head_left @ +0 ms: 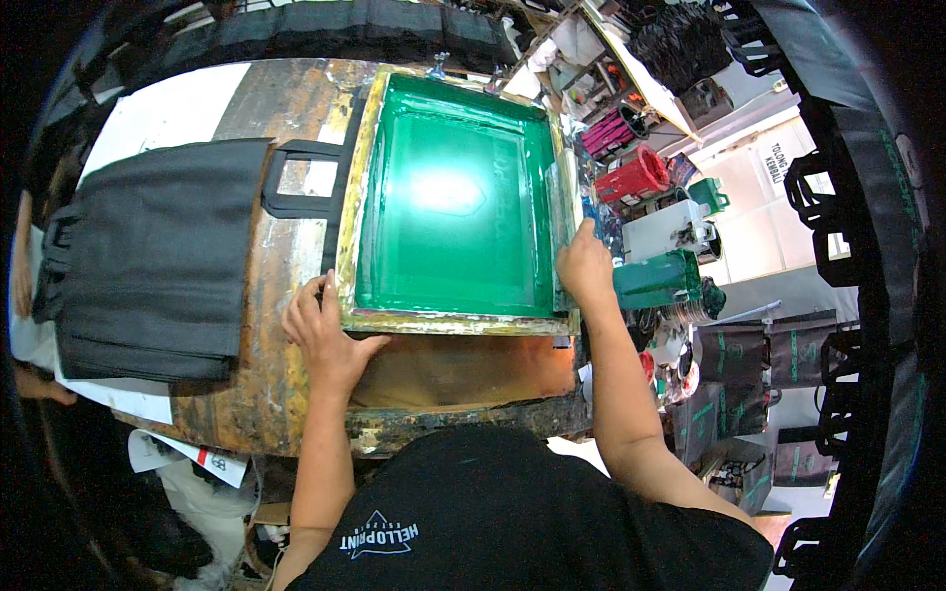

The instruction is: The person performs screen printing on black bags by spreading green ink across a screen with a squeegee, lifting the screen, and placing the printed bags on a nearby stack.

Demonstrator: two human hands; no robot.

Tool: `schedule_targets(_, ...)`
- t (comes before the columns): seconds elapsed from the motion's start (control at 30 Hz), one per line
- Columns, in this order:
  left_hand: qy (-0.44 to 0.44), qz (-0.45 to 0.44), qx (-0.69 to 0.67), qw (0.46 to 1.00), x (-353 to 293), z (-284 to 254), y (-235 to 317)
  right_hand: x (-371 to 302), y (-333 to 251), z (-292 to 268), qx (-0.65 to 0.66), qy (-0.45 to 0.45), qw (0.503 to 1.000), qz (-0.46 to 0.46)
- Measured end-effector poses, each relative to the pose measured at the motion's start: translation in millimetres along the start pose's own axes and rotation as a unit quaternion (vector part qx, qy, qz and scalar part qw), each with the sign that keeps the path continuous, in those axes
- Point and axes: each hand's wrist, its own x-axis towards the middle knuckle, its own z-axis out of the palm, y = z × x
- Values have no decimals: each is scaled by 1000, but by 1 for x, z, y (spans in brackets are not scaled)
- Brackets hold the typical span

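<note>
A screen-printing frame (456, 325) with pale, paint-stained wooden edges lies on the worktable. Its mesh (443, 246) is glossy green, with a bright reflection in the middle. My left hand (323, 335) grips the frame's near left corner, fingers along the side and thumb below the near edge. Along the frame's right side, my right hand (585, 271) is closed around what looks like a long squeegee (566, 197); its fingers partly hide it. A black fabric bag lies under the frame, mostly hidden, its handle (296, 210) sticking out to the left.
Stacked black bags (158, 256) lie on the left of the stained wooden table (281, 364). Right of the frame stand a green-smeared container (655, 283), a white jug (660, 234) and a red tub (631, 177). Black bags hang (828, 355) at the far right.
</note>
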Motion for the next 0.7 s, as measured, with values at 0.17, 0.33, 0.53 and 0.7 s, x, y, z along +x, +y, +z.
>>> schedule_targets(0.17,-4,-6,1,1000,0,-2,2,-4,-12,-1,21,7,1000,-16)
schedule_targets(0.33,0,8,7,1000,0,1,2,-3,-19,1,24,-4,1000,5)
schedule_targets(0.53,1,8,27,1000,0,-3,7,-6,-27,1,29,4,1000,8)
schedule_targets(0.7,-2,6,36,999,1,-1,4,7,-31,6,109,5,994,-13)
